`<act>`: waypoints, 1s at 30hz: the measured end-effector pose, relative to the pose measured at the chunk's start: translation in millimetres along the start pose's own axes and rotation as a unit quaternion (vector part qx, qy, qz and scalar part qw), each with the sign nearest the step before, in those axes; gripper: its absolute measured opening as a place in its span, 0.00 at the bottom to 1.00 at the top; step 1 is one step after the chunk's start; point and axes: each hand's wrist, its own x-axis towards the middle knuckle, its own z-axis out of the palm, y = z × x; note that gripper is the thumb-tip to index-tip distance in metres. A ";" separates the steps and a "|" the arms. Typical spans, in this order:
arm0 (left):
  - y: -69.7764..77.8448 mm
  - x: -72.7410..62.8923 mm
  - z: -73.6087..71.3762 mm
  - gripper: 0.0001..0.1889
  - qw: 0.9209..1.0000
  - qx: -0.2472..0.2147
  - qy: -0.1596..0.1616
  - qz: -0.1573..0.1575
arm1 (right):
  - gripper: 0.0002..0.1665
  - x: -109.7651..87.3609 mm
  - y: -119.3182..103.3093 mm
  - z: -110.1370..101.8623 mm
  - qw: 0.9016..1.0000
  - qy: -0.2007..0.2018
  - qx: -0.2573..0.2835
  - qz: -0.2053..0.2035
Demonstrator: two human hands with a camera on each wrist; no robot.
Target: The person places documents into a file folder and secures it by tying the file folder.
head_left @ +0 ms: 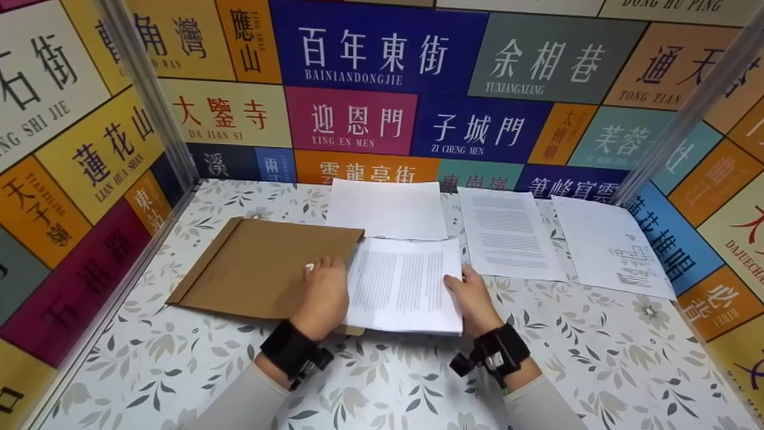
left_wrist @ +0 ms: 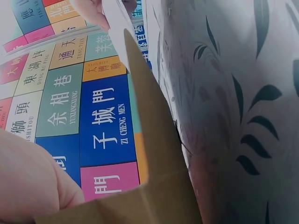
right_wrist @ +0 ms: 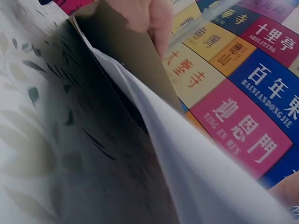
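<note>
paper stack [head_left: 403, 285]: left end sat in the mouth of the envelope [head_left: 256, 266]
envelope's long axis: ran left to right
right hand [head_left: 476, 303]: pinched the stack's right edge, envelope lying leftward
left hand [head_left: 325, 298]: gripped the envelope near its mouth

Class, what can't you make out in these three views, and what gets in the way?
Head view: the print on the stack is too small to read.
Head view: the inside of the envelope is hidden by its own upper side.
Head view: marks on the far-right sheet are too small.
Left wrist view: the left hand is cut off by the left edge.
Right wrist view: the right hand is mostly cut off by the right edge.
</note>
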 end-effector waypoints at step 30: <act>34.8 -25.5 22.4 0.15 0.996 0.013 0.065 0.060 | 0.17 -3.2 19.2 16.4 0.999 -0.042 0.022 0.008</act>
